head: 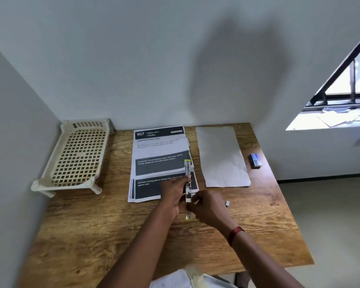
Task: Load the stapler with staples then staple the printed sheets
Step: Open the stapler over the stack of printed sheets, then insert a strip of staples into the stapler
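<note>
A yellow and metal stapler (188, 173) is swung fully open, stretched lengthwise over the near right corner of the printed sheets (158, 154). My left hand (173, 194) grips the stapler's middle from the left. My right hand (206, 206) pinches at the stapler's near half from the right; whether staples sit between its fingers is hidden. A small blue staple box (255, 161) lies near the table's right edge. A little strip of staples (227, 203) rests on the wood right of my right hand.
A blank white sheet (222, 156) lies right of the printed stack. A cream plastic lattice rack (75, 154) stands at the back left against the wall. The wooden table (92, 225) ends at right; a window ledge (330, 119) holds papers.
</note>
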